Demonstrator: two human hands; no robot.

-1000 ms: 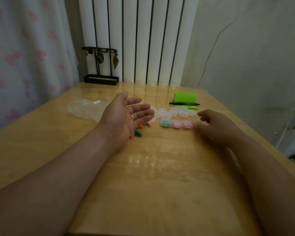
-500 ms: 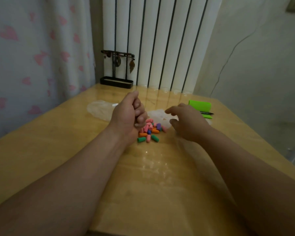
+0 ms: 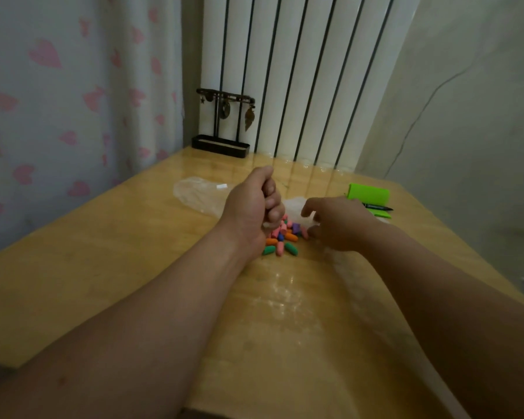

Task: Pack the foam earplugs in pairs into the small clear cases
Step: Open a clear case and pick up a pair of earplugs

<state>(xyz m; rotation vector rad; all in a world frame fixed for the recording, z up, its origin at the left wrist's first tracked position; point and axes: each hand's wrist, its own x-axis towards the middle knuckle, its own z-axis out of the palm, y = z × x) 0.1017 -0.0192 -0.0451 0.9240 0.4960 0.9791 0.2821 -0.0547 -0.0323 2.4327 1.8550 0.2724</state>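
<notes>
A heap of foam earplugs [image 3: 282, 238] in pink, orange, green and purple lies mid-table. Just behind it sit small clear cases [image 3: 294, 205], mostly hidden by my hands. My left hand [image 3: 251, 207] stands on its edge at the heap's left side, fingers curled into a fist; nothing shows inside it. My right hand [image 3: 336, 222] reaches in from the right, forefinger and thumb bent around one clear case [image 3: 307, 220] at the heap's right edge.
A crumpled clear plastic bag [image 3: 200, 195] lies left of my hands. A green pad [image 3: 368, 195] with a black pen [image 3: 377, 208] lies at the right. A black stand with hanging ornaments [image 3: 221, 145] is at the back, by the wooden table's [image 3: 103, 252] far edge.
My left hand went from an open palm to a fist. My right hand moved left from the row of filled cases to the cases by the heap. The view shifted closer.
</notes>
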